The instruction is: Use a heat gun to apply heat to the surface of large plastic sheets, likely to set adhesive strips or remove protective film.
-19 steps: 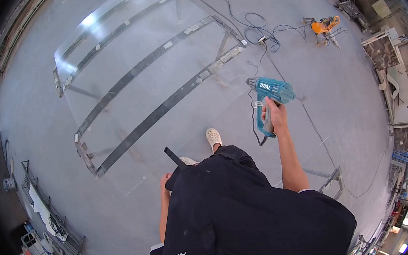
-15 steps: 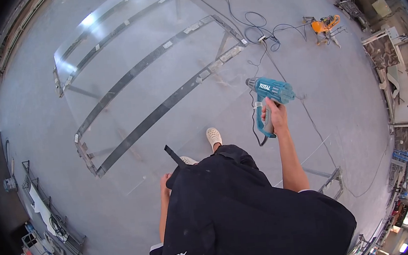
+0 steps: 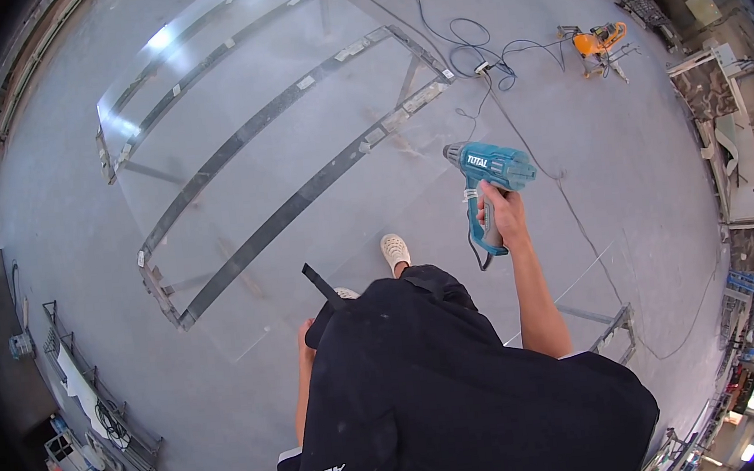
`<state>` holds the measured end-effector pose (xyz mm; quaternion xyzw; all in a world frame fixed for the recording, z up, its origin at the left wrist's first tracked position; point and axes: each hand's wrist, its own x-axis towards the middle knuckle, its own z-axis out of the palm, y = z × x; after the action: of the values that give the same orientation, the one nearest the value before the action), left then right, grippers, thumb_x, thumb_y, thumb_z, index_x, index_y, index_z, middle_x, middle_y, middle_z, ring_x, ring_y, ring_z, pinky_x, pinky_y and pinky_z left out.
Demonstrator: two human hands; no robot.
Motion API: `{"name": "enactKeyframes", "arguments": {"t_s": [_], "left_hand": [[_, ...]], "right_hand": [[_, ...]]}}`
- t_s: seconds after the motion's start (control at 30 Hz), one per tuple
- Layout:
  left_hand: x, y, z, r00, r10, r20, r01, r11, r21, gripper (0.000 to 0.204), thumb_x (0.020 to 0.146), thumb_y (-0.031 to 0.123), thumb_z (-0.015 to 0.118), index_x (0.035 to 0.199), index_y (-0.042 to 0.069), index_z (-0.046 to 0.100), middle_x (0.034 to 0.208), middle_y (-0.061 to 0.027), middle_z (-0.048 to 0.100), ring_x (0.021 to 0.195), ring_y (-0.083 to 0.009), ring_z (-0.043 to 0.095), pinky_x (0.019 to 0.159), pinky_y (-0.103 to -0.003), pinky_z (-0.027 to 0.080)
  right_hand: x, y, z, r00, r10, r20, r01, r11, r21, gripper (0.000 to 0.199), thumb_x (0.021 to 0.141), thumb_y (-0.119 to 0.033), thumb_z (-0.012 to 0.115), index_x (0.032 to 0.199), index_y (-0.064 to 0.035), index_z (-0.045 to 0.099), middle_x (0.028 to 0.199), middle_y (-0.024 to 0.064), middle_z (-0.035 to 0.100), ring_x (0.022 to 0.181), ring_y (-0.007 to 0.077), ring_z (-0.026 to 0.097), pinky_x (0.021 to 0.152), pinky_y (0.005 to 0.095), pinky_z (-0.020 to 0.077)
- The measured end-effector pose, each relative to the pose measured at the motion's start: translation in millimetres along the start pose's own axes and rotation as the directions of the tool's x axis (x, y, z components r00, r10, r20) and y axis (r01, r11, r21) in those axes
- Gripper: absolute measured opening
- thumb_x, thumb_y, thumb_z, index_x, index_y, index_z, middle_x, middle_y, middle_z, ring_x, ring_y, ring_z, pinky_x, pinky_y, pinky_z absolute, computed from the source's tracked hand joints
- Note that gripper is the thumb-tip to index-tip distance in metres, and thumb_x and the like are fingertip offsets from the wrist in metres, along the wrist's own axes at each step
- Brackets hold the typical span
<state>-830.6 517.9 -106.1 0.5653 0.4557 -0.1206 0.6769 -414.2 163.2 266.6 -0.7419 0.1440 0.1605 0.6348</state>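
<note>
My right hand [image 3: 504, 217] is wrapped round the grip of a teal heat gun [image 3: 495, 165]. Its dark nozzle points to the left, above the floor, and a black cord hangs from the foot of its handle. Low at my left side is my left hand [image 3: 306, 335], its fingers mostly hidden by the dark shirt. A dark flat strip [image 3: 320, 283] sticks out beside that hand; whether the hand holds it I cannot tell. Left of and ahead of me lies a large clear sheet [image 3: 296, 143] over a curved metal frame [image 3: 276, 222].
An orange power tool [image 3: 599, 40] stands at the far right, near a coiled cable [image 3: 472, 40]. The cable runs on across the floor past my right side. Another metal frame [image 3: 618, 330] lies near my right elbow. Racks [image 3: 100, 380] line the left edge.
The heat gun in my right hand has shifted slightly to the left. My left hand and the sheet look much the same.
</note>
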Motion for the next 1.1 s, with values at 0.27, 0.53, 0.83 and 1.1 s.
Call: {"name": "enactKeyframes", "arguments": {"t_s": [0.27,0.53,0.83,1.1], "left_hand": [[-5.8,1.8,0.2,1.0,0.008,0.004,-0.007,0.985,-0.17,0.028,0.095,0.022,0.056,0.106,-0.002,0.066,0.091,-0.0055,0.068,0.079,-0.0121,0.06,0.072,-0.029,0.05],[-39.5,54.8,16.4,0.997,0.043,-0.062,-0.023,0.956,0.294,0.036,0.095,0.03,0.057,0.105,-0.004,0.066,0.085,-0.0092,0.069,0.079,-0.0133,0.062,0.071,-0.029,0.05],[-15.4,-0.1,-1.9,0.916,0.397,-0.049,-0.371,0.889,0.27,0.029,0.091,0.024,0.057,0.103,-0.001,0.067,0.087,-0.0082,0.07,0.079,-0.014,0.062,0.073,-0.032,0.049],[14.0,-36.0,-5.8,0.91,0.415,0.001,-0.401,0.877,0.266,0.028,0.091,0.023,0.058,0.101,-0.001,0.068,0.087,-0.009,0.07,0.078,-0.0147,0.063,0.072,-0.033,0.049]], "right_hand": [[-9.4,-8.3,2.2,0.997,-0.013,0.071,0.021,0.992,-0.124,0.033,0.088,-0.034,0.069,0.08,-0.0036,0.063,0.067,0.0044,0.06,0.052,0.0136,0.059,0.048,0.0287,0.0477],[-7.7,-0.9,6.8,0.999,-0.026,0.03,0.03,0.989,-0.146,0.033,0.088,-0.035,0.069,0.082,-0.0033,0.064,0.067,0.0045,0.06,0.052,0.0137,0.06,0.048,0.0289,0.0481],[-7.1,-2.0,6.1,0.999,-0.039,-0.023,0.037,0.998,-0.055,0.031,0.088,-0.034,0.069,0.084,-0.0038,0.064,0.067,0.0047,0.06,0.051,0.014,0.059,0.047,0.0289,0.0474],[-7.4,4.3,5.8,1.0,0.006,-0.03,-0.007,1.0,-0.028,0.032,0.088,-0.035,0.068,0.084,-0.0039,0.063,0.067,0.0048,0.059,0.052,0.014,0.059,0.047,0.0288,0.0471]]}}
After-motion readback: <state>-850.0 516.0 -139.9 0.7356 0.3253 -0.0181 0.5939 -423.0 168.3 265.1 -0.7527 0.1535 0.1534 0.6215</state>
